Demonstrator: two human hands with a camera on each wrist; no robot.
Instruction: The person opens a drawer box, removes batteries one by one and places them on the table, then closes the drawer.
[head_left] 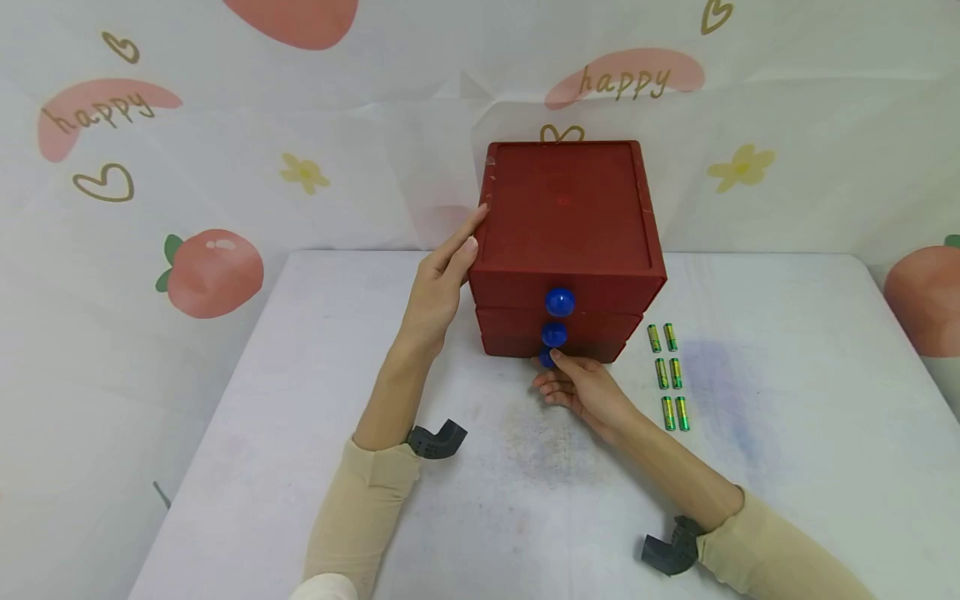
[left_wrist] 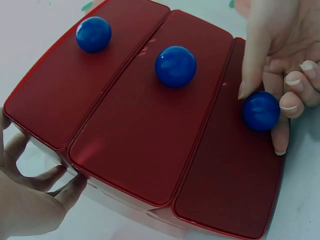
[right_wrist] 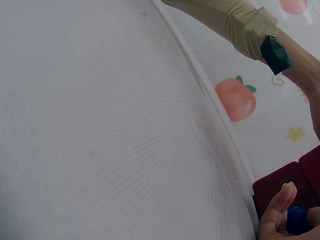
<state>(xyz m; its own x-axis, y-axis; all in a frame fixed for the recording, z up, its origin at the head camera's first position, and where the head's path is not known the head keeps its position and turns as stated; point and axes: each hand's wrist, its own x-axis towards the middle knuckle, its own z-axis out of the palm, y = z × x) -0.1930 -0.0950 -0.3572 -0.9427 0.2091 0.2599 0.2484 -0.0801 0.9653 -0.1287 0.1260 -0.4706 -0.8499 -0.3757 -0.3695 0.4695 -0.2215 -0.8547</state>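
A red three-drawer box (head_left: 564, 208) stands on the white table, each drawer front bearing a round blue knob. My left hand (head_left: 438, 287) rests against the box's left side, fingers extended along it; in the left wrist view its fingertips touch the side edge. At the bottom drawer (left_wrist: 225, 165), my right hand (head_left: 588, 392) pinches the lowest blue knob (left_wrist: 261, 111) between thumb and fingers. The middle knob (left_wrist: 175, 66) and top knob (left_wrist: 93, 34) are untouched. All three drawer fronts sit flush in the left wrist view.
Several green batteries (head_left: 668, 375) lie in paired rows right of the box. Behind the box hangs a white cloth (head_left: 405, 100) printed with fruit, hearts and flowers. Dark wrist mounts (head_left: 438, 439) sit on both forearms above the table (head_left: 300, 375).
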